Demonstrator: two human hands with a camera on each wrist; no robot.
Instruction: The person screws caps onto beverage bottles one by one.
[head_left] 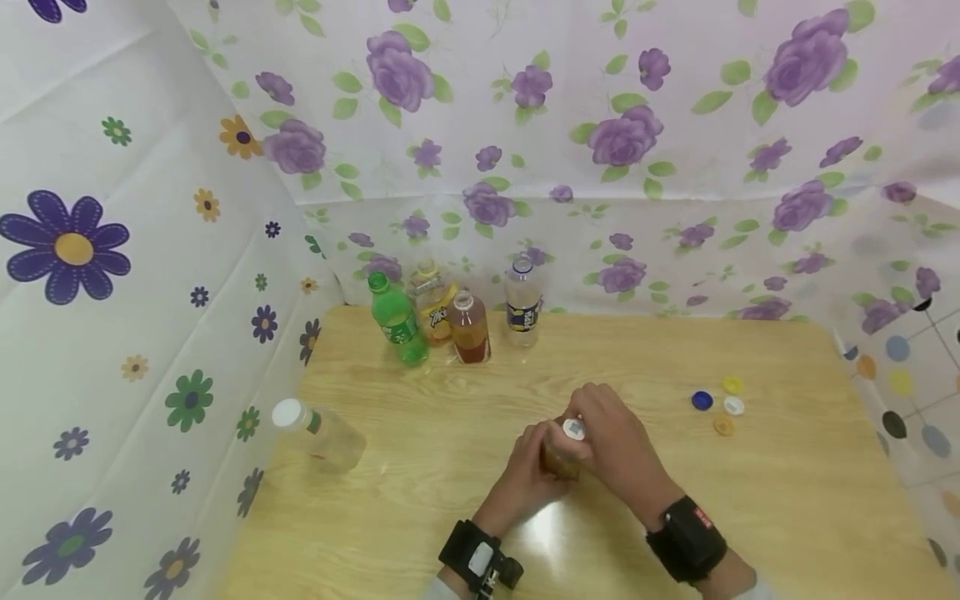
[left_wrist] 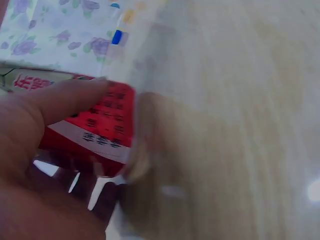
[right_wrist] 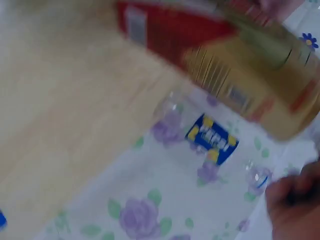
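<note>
A bottle (head_left: 559,463) with a white cap (head_left: 573,429) stands between both hands in the head view. My left hand (head_left: 525,477) grips its body, thumb lying across the red label (left_wrist: 102,117) in the left wrist view. At the top, my right hand (head_left: 613,446) pinches the white cap between thumb and fingers. The right wrist view shows the bottle's red and tan wrap (right_wrist: 215,65) tilted and slightly blurred. Much of the bottle is hidden behind the hands in the head view.
Toward the back stand a green bottle (head_left: 401,323), a yellow-labelled bottle (head_left: 435,312), a bottle with brown liquid (head_left: 470,333) and a Pepsi bottle (head_left: 522,312). A white-capped clear bottle (head_left: 330,439) is at left. Several loose caps, including a blue cap (head_left: 702,401), lie right.
</note>
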